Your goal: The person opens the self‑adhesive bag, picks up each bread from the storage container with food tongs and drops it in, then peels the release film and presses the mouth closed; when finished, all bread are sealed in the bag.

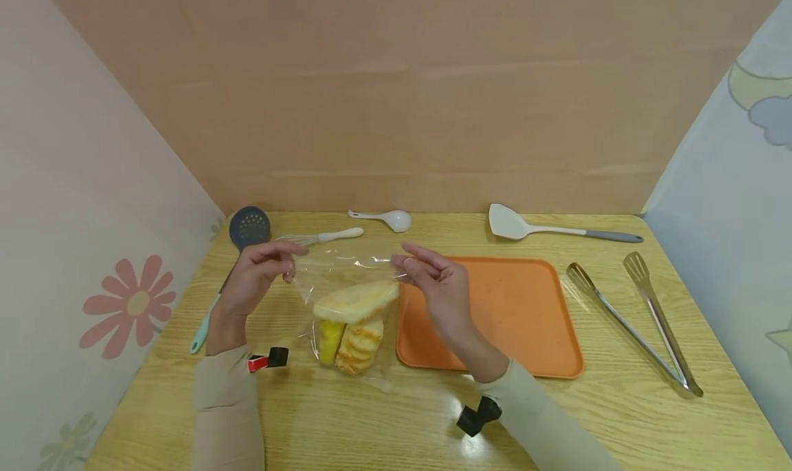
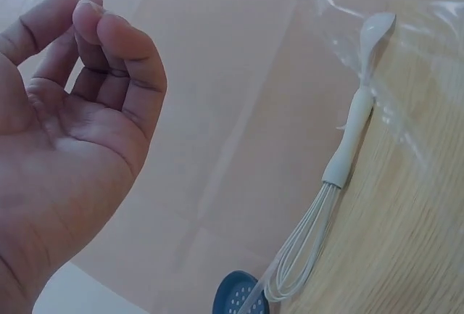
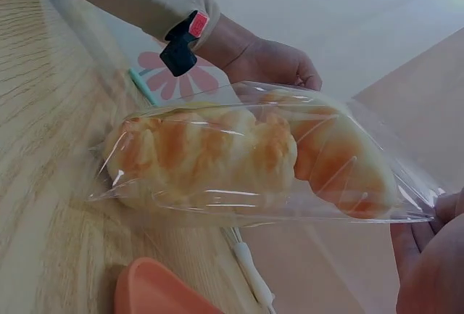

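A clear plastic bag (image 1: 346, 268) hangs between both hands, pinched at its two upper corners. My left hand (image 1: 254, 278) holds the left corner between thumb and fingers, and my right hand (image 1: 442, 289) grips the right one. Inside the bag, a long pale bread (image 1: 355, 302) lies across the top. Below it are a ridged, golden-brown bread (image 1: 360, 344) and a yellow item (image 1: 331, 342) beside it. The right wrist view shows the ridged bread (image 3: 203, 147) upright in the film, with the left hand (image 3: 275, 64) beyond it.
An orange tray (image 1: 507, 320) lies right of the bag, partly behind my right hand. Metal tongs (image 1: 643, 333) and a white spatula (image 1: 513, 225) lie farther right. Along the back are a white spoon (image 1: 396, 220), a whisk (image 1: 337, 235) and a dark slotted skimmer (image 1: 250, 227).
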### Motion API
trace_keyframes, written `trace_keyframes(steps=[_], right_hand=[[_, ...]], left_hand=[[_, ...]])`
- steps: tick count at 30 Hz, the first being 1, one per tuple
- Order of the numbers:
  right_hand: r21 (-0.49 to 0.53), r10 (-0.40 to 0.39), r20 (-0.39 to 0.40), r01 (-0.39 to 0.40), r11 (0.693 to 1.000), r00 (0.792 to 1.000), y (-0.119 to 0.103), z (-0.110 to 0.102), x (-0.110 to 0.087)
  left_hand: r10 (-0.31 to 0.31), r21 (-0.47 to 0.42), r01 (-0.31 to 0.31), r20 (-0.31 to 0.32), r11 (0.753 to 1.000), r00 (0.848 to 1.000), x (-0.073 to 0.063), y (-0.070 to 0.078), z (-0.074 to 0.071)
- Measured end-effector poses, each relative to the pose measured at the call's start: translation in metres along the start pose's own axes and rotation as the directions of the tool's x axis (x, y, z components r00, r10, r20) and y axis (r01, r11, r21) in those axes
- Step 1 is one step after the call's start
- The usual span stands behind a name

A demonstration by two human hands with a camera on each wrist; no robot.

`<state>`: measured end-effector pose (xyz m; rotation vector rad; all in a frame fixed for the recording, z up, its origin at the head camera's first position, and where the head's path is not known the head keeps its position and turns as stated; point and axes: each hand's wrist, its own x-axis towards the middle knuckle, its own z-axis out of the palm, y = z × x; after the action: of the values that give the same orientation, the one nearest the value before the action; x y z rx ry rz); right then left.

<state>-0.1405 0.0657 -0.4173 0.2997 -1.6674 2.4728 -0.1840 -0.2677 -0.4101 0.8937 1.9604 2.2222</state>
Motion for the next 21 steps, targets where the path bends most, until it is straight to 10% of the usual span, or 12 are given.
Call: trace_keyframes(steps=[11,21], right_hand=[[0.026,-0.1,0.065,0.099,0.995,0.993,-0.001,-0.007,0.005],[-0.134,-0.228,0.137,0.246,0.96,0.964,-0.004,-0.011,0.006]], left_hand=[[0.044,-0.257,-0.037,0.023,0.966,0.999,0.003,-0.01,0.003],[0.026,-0.111,-0.028,-0.023,0.993,0.999,0.005,-0.011,0.007]])
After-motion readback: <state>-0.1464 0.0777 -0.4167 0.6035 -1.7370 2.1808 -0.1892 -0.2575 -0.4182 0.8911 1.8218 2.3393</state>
